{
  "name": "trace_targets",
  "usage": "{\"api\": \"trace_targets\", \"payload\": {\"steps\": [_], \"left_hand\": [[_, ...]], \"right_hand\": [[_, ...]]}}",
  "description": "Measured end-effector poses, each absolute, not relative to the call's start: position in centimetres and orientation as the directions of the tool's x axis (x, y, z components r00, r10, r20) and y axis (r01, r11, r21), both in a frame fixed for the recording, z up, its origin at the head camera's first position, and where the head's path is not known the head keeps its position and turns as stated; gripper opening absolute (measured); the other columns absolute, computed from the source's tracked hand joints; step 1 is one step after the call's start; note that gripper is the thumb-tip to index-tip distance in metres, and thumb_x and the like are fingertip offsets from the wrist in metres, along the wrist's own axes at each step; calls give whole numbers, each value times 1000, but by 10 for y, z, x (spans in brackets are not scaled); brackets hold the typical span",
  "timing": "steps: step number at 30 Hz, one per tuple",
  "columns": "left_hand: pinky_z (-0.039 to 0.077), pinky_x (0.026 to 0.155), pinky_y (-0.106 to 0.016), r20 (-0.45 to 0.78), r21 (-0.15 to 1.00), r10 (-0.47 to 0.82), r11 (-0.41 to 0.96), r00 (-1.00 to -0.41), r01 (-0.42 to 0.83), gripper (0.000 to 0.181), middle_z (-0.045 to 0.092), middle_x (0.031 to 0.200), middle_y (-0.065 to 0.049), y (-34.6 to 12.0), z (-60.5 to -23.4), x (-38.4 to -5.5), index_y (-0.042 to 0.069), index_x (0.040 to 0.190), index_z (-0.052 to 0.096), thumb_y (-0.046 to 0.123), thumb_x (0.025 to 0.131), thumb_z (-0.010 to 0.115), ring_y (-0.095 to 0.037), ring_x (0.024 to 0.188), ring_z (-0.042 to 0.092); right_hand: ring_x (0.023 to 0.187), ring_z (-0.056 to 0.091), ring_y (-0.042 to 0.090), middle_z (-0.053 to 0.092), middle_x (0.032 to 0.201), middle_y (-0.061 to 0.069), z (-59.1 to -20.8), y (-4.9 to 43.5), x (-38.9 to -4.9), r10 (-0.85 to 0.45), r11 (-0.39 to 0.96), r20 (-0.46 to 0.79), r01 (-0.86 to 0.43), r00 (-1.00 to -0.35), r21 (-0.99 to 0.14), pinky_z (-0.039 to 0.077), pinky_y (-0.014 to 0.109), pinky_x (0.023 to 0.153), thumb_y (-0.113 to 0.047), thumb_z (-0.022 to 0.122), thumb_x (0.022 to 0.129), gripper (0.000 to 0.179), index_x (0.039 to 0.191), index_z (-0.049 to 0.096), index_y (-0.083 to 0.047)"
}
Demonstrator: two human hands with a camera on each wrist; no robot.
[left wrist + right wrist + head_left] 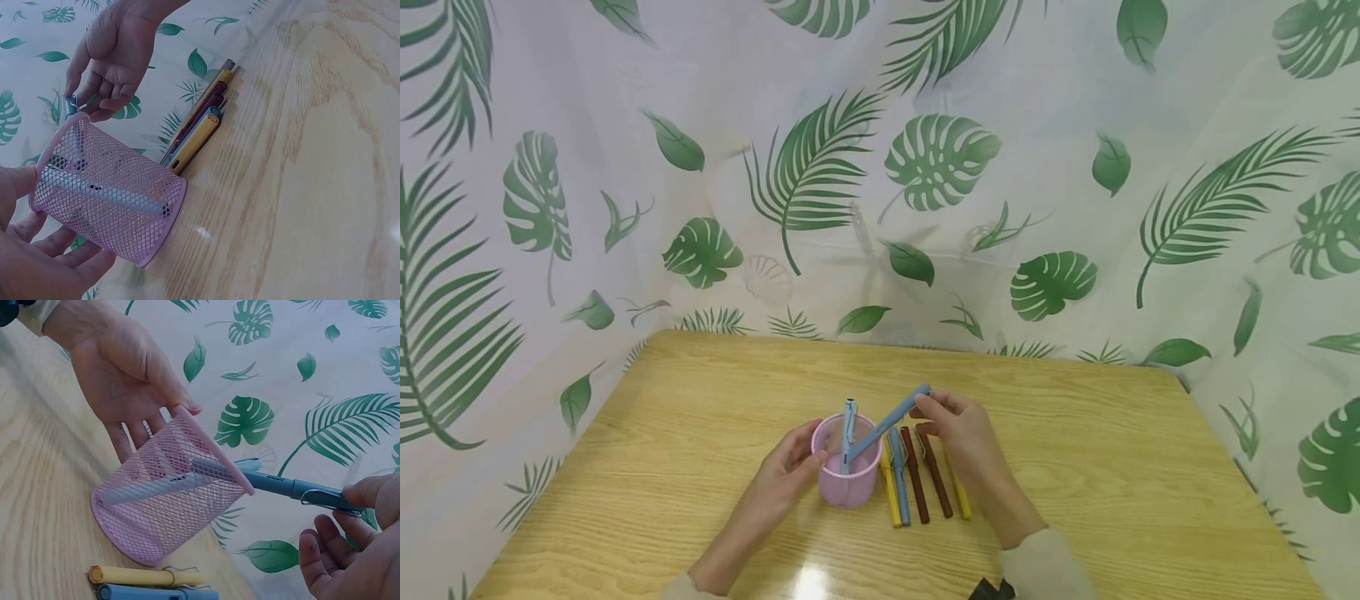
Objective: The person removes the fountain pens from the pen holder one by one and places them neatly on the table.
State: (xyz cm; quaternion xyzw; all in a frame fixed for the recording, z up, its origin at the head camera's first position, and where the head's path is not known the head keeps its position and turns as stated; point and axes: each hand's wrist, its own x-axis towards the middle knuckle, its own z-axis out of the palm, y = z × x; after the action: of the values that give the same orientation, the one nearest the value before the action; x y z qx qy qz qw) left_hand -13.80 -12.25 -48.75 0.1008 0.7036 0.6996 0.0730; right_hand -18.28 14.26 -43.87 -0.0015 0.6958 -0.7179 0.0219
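My left hand [778, 475] holds a pink mesh pen cup [847, 493] by its side, thumb at the rim. The cup stands upright on the table. Inside it leans a light blue pen [849, 423], its clipped end poking above the rim. My right hand [966, 437] pinches a darker blue pen [306, 492] near its clip end. That pen slants over the rim, with its far end inside the cup. Right of the cup lie a yellow pen [891, 487], a blue pen [898, 483], two dark red pens [916, 483] and another yellow pen [959, 492], partly under my right hand.
The wood-grain table [700, 400] extends around the cup and pens. A white cloth with green leaf prints [820, 308] hangs behind and at both sides. A small black object [992, 590] shows at the bottom edge beside my right sleeve.
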Motion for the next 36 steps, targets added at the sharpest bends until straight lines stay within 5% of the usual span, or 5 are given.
{"api": "trace_targets", "payload": {"steps": [10, 18, 36], "left_hand": [[35, 119, -55, 35, 999, 215, 5, -976, 37, 59, 47, 154, -22, -121, -487, -138, 2, 157, 37, 22, 106, 60, -42, 143, 43], [34, 119, -54, 27, 1000, 205, 5, -978, 28, 57, 47, 154, -23, -121, -487, -139, 1, 157, 37, 17, 106, 59, -41, 143, 43], [32, 120, -54, 32, 999, 217, -4, -976, 32, 59, 46, 155, -23, -121, -487, -138, 0, 157, 36, 20, 106, 60, -41, 144, 42]], "right_hand": [[108, 65, 28, 67, 106, 6, -430, 161, -186, -12, -146, -70, 71, -998, -987, 58, 33, 91, -14, 65, 103, 18, 109, 69, 2], [99, 67, 19, 67, 98, 1, -421, 188, -184, -38, -291, -41, 51, -998, -955, 57, 30, 93, -14, 64, 104, 13, 94, 70, -8], [93, 65, 14, 71, 100, 1, -415, 267, -174, 2, -374, -4, 3, -1000, -928, 56, 24, 87, -15, 62, 105, 17, 101, 76, -6]]}}
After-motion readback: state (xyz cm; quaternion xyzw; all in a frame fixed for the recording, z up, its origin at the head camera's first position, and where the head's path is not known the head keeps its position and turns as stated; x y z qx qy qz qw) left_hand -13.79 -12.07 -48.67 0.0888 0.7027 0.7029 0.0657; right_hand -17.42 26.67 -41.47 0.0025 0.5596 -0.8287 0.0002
